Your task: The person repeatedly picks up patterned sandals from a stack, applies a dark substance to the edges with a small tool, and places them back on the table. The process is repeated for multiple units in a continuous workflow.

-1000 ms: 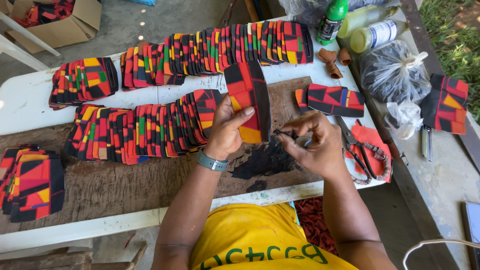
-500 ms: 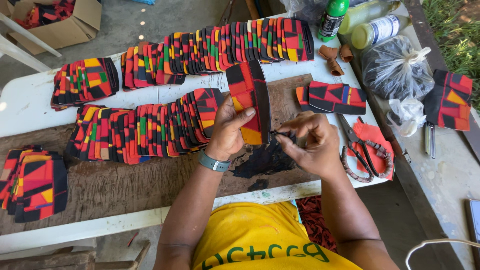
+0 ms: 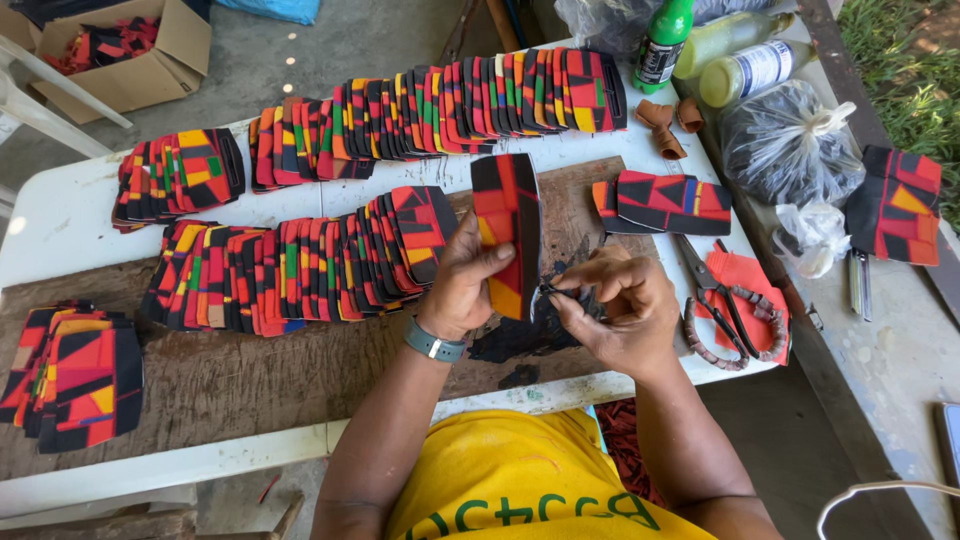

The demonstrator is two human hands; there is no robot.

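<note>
Near the middle of the frame, the left hand (image 3: 462, 285) is closed around a flat patterned piece (image 3: 508, 228) of red, black and yellow, holding it up on its end above the brown board (image 3: 250, 380). The thumb lies across the front of the piece and the fingers are curled behind it. Just to the right, the right hand (image 3: 622, 308) is pinched shut on a small dark thing (image 3: 556, 291) at the lower edge of the piece; it is too small to tell what it is. Under both hands there is a black patch (image 3: 520, 340) on the board. Rows of the same colourful pieces (image 3: 300, 265) stand to the left and along the top of the white table (image 3: 60, 215). Scissors (image 3: 715, 295) lie to the right of the hands on a red sheet (image 3: 750, 275). A green bottle (image 3: 662, 45) stands at the upper right, near a tied clear bag (image 3: 785, 140).
</note>
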